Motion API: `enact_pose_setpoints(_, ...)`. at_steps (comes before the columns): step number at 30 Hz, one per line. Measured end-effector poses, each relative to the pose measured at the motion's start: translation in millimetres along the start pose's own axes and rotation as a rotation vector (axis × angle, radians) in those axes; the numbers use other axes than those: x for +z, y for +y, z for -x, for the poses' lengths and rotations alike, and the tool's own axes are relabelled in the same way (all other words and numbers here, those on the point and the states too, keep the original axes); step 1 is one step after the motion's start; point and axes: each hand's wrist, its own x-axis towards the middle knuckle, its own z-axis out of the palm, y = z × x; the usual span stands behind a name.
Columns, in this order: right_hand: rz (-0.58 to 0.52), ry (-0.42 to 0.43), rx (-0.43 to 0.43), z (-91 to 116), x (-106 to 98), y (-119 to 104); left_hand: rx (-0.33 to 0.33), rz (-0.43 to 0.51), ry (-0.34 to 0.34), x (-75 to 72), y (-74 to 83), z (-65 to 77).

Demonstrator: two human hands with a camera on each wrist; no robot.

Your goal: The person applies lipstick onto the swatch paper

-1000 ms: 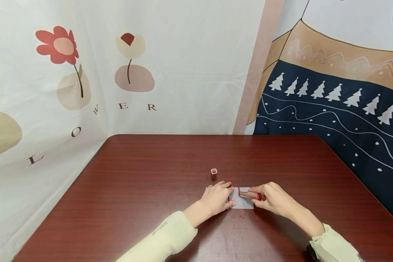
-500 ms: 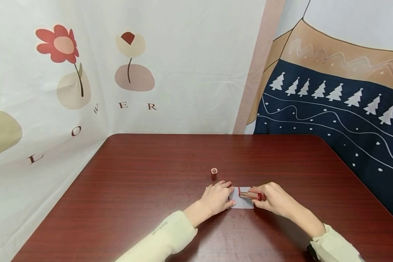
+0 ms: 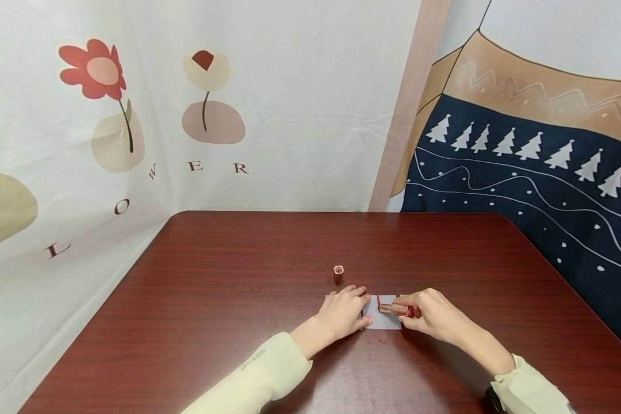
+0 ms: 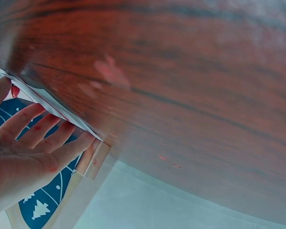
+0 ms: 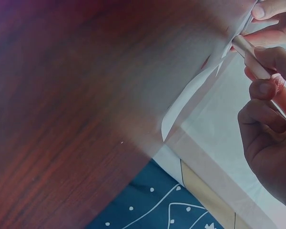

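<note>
A lipstick (image 3: 396, 309) lies nearly level between the thumb and fingers of my right hand (image 3: 437, 316). Its tip touches or hovers just over a white sheet of paper (image 3: 384, 323), at the lower end of a short red streak; which of the two, I cannot tell. In the right wrist view, curled fingers pinch the lipstick (image 5: 252, 59) above the thin paper edge (image 5: 183, 107). My left hand (image 3: 341, 313) rests on the paper's left part with fingers extended, covering much of it. Just beyond that hand stands the lipstick cap (image 3: 338, 275), its opening upward.
Under everything is a reddish-brown wooden table (image 3: 238, 259). A white flower-print cloth (image 3: 300, 115) hangs behind and to the left, and a dark blue cloth with white trees (image 3: 497, 167) hangs on the right. Faint reddish marks show on the tabletop near the paper.
</note>
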Motion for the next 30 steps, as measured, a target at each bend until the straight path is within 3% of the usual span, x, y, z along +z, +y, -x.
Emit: enact_pose_setpoints(30, -0.008, -0.002, -0.031, 1.7, -0.7, -2.7, 0.019, -0.014, 0.03, 2.1, -2.8, -0.8)
